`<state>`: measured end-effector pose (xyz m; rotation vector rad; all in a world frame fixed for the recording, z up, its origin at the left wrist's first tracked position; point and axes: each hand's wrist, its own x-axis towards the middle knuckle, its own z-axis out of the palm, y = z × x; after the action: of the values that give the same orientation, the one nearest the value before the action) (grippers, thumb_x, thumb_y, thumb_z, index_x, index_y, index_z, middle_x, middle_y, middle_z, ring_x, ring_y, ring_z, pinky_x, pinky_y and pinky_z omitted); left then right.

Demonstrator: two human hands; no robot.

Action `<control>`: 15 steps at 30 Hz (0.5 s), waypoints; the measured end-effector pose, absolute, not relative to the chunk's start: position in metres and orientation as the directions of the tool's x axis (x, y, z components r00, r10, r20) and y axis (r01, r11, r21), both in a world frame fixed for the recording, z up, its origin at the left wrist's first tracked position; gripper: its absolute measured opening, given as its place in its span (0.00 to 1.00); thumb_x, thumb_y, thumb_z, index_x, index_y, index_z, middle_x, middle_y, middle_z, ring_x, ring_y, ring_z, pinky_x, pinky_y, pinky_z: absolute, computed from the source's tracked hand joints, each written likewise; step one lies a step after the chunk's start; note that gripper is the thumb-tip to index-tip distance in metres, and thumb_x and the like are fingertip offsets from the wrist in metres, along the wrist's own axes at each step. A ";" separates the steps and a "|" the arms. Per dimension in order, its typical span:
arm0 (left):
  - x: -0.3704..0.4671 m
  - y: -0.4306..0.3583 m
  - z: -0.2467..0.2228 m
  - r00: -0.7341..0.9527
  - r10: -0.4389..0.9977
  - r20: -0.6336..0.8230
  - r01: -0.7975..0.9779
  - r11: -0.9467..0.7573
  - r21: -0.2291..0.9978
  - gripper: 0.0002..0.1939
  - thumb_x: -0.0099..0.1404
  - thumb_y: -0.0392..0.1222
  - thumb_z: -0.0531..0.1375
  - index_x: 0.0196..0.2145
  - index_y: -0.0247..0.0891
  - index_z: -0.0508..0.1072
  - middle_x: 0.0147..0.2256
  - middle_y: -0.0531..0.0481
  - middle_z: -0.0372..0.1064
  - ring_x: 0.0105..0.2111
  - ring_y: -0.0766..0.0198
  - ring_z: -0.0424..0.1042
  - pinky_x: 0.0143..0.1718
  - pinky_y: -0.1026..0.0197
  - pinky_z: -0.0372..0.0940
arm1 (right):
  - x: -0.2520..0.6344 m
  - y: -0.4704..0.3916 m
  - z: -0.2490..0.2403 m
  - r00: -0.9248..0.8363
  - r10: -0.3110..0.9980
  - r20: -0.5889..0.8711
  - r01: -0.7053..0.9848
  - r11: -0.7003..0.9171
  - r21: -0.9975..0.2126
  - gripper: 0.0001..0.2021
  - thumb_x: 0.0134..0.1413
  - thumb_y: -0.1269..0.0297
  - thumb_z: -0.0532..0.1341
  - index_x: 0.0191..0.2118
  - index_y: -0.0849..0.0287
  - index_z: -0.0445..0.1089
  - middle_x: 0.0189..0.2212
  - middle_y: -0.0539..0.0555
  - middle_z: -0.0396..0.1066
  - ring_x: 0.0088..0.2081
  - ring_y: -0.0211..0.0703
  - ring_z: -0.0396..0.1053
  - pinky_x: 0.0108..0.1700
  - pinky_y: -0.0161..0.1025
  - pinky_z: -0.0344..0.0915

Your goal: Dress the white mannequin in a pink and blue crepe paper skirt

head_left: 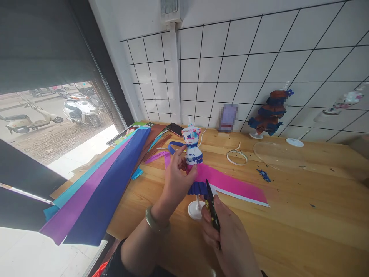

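Note:
A small white dress-form figure (193, 153), daubed with blue and pink, stands upright on a round white base (196, 211). Pleated dark blue material (197, 188) forms a short skirt round its lower part. My left hand (175, 179) is closed at its waist, thumb pressing the end of a pink strip (236, 182) against the figure. That strip stretches off to the right, with a white lower edge. In my right hand (227, 231) is a slim black pointed tool (211, 207) with yellow marks, its tip close to the strip; its exact kind is unclear.
Blue, purple and turquoise sheets (95, 188) overhang the table's left edge. Behind lie a phone (174, 129) and purple strips (158, 156). A tape roll (236, 157), a clear disc (276, 156), blue scraps (263, 175) and a dressed figure (268, 111) are at right.

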<state>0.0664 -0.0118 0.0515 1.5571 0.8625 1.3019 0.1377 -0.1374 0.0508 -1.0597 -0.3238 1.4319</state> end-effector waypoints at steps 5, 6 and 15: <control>0.066 -0.013 0.052 0.177 0.914 0.365 -0.041 -0.363 0.931 0.29 0.52 0.33 0.59 0.54 0.38 0.61 0.26 0.57 0.58 0.28 0.70 0.59 0.34 0.66 0.59 | 0.138 -0.136 0.050 0.179 0.896 -0.406 -0.649 -0.202 -0.733 0.22 0.52 0.44 0.56 0.23 0.60 0.56 0.15 0.41 0.49 0.16 0.26 0.38 0.19 0.30 0.37; 0.066 -0.013 0.052 0.177 0.914 0.365 -0.040 -0.364 0.930 0.30 0.52 0.33 0.60 0.53 0.38 0.61 0.26 0.57 0.58 0.28 0.70 0.59 0.34 0.66 0.59 | 0.138 -0.136 0.050 0.175 0.897 -0.407 -0.653 -0.203 -0.729 0.22 0.52 0.44 0.56 0.23 0.59 0.56 0.15 0.41 0.48 0.16 0.26 0.38 0.19 0.30 0.37; 0.067 -0.014 0.052 0.205 0.908 0.365 -0.018 -0.370 0.929 0.29 0.55 0.34 0.58 0.55 0.37 0.58 0.27 0.56 0.58 0.29 0.69 0.59 0.35 0.65 0.59 | 0.138 -0.135 0.046 0.195 0.900 -0.391 -0.666 -0.171 -0.727 0.21 0.50 0.44 0.57 0.25 0.58 0.56 0.14 0.40 0.47 0.16 0.26 0.38 0.19 0.30 0.37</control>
<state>0.0669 -0.0140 0.0524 1.5873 0.8640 1.3053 0.1381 -0.1353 0.0462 -1.0246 -0.2994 1.4211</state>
